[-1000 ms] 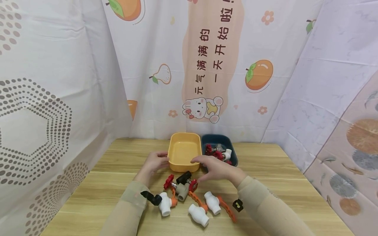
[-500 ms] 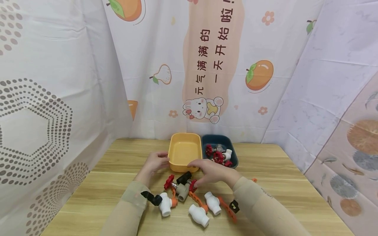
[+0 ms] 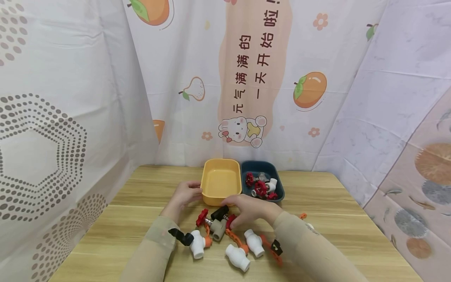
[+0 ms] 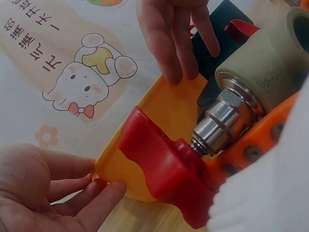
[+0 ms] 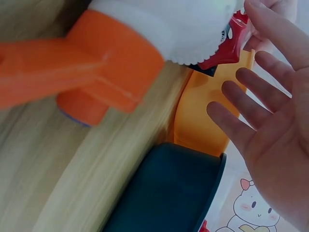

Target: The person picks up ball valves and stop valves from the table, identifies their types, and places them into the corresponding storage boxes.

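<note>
In the head view my left hand (image 3: 185, 194) holds the near left corner of a yellow bin (image 3: 208, 200), with thumb and fingers at its wall. My right hand (image 3: 251, 208) hovers with spread fingers over the bin's near right side, close to a black-bodied valve (image 3: 220, 212) with a red handle. In the right wrist view its palm and straight fingers are bare. Beside the black one lies a beige stop valve (image 3: 217, 230) with a red handwheel (image 4: 159, 159). White ball valves (image 3: 237, 257) with orange handles lie nearer me.
A dark blue bin (image 3: 280, 192) adjoins the yellow bin on the right and contains several red-handled valves (image 3: 261, 188). Another orange-handled piece (image 3: 303, 216) is partly hidden behind my right forearm. A patterned curtain (image 3: 176, 149) hangs behind the wooden table (image 3: 141, 188).
My right hand has moved left and slightly nearer me, from beside the blue bin toward the black-bodied valve. The left hand stays at the yellow bin.
</note>
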The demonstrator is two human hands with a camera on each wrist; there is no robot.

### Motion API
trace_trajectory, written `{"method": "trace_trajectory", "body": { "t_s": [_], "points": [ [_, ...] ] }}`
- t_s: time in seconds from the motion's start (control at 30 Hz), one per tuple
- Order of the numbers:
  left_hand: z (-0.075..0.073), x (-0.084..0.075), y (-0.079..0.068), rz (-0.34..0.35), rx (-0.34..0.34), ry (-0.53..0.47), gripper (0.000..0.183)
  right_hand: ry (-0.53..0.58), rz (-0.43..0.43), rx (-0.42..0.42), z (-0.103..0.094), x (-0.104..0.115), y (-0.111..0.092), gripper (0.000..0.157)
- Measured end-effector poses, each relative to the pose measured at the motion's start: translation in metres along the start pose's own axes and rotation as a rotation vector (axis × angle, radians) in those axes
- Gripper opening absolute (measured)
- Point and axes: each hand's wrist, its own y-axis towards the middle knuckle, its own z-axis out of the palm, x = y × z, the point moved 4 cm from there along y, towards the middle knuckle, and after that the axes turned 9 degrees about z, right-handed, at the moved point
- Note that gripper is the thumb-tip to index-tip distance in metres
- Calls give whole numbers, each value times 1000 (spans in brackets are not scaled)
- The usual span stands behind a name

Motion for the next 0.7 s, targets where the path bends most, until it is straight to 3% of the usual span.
{"method": "trace_trajectory", "body": {
  "t_s": [0.3, 0.7],
  "points": [
    [0, 1, 1, -6, 13, 6, 41, -1, -3, 78, 7, 3, 8, 70],
    [0, 1, 0, -1, 6, 13, 42, -71, -11, 93, 17, 2, 17, 67]
  ]
}}
